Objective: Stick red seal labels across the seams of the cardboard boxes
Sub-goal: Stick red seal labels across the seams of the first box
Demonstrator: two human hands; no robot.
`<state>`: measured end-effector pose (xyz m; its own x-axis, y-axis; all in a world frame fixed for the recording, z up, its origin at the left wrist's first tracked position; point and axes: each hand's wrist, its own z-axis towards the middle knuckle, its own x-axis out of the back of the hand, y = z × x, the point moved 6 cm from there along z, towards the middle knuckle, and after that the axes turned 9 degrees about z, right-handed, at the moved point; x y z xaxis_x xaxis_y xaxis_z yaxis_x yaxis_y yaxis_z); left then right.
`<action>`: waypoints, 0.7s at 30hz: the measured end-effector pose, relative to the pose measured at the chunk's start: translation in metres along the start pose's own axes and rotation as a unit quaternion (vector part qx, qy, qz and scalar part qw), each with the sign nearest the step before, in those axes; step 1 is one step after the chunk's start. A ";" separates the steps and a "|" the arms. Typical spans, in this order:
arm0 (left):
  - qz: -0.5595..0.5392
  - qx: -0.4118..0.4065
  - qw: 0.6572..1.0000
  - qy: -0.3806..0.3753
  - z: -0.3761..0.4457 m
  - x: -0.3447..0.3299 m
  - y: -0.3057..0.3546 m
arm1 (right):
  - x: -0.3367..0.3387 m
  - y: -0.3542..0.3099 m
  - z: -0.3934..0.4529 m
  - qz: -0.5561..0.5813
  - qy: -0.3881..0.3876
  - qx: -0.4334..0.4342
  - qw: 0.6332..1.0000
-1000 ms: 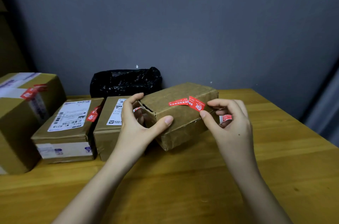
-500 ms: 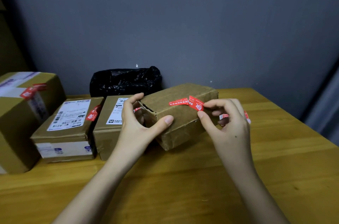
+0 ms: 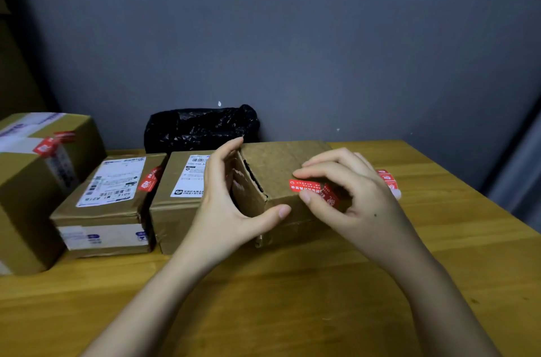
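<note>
Three boxes [image 3: 96,204] at nine o'clock are already wearing seals, leaving this one. The left hand [image 3: 231,204] is gripping the fourth box [image 3: 281,169] at centre. The right hand [image 3: 351,195] is pinching its label [image 3: 307,187] over the edge — spare labels [image 3: 388,181] lying at three o'clock.

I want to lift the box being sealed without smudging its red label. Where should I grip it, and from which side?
Grip the plain cardboard box by its two short ends, coming from above. The red seal label wraps over the near top edge, so avoid that. The left hand already grips the left end, where a flap looks loose, and pressing inward should keep it closed.
</note>
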<state>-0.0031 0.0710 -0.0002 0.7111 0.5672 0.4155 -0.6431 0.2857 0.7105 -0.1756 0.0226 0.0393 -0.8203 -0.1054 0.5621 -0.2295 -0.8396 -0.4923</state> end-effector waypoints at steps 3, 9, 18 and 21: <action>0.014 -0.027 1.000 0.005 0.001 0.002 0.001 | 0.000 -0.002 -0.002 0.020 -0.002 0.002 1.000; 0.051 -0.075 0.996 0.013 0.000 0.006 0.005 | 0.002 0.005 -0.001 0.029 -0.039 -0.080 0.996; 0.075 -0.123 0.989 0.019 0.000 0.009 0.012 | 0.000 0.006 0.002 0.057 -0.074 -0.107 0.990; 0.074 -0.126 0.989 0.017 -0.001 0.008 0.011 | -0.001 0.006 0.002 0.065 -0.076 -0.108 0.989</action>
<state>-0.0047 0.0796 0.0105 0.5964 0.6422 0.4815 -0.7929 0.3778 0.4781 -0.1747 0.0164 0.0371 -0.7658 -0.2982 0.5698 -0.2471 -0.6816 -0.6887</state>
